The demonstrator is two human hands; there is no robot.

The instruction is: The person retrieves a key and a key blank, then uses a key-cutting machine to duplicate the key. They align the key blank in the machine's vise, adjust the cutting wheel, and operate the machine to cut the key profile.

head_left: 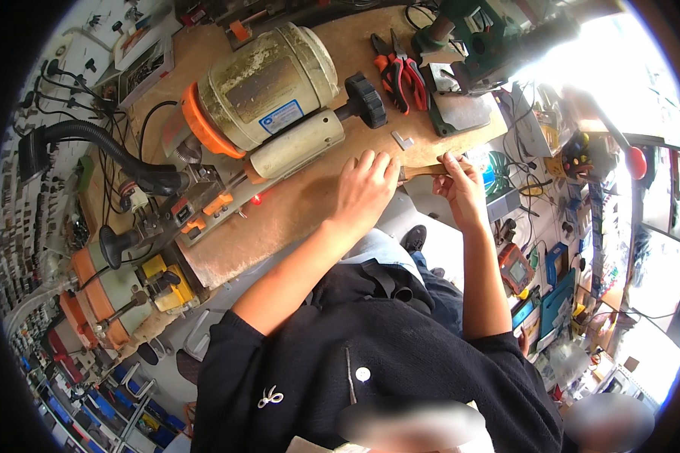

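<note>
Over the bench's front edge I hold what looks like a flat brush with a brown wooden handle. My right hand pinches its right end between thumb and fingers. At its left end my left hand is closed, fingers curled together, hiding that tip. Just beyond my hands lies a small L-shaped metal piece on the bench. To the left stands a key-cutting machine with a beige motor, an orange end ring and a black knob.
Red-handled pliers lie on the wooden bench beyond the knob. A dark green machine stands at the far right. A black flexible lamp arm reaches over the left side. Below it is another machine with a yellow part.
</note>
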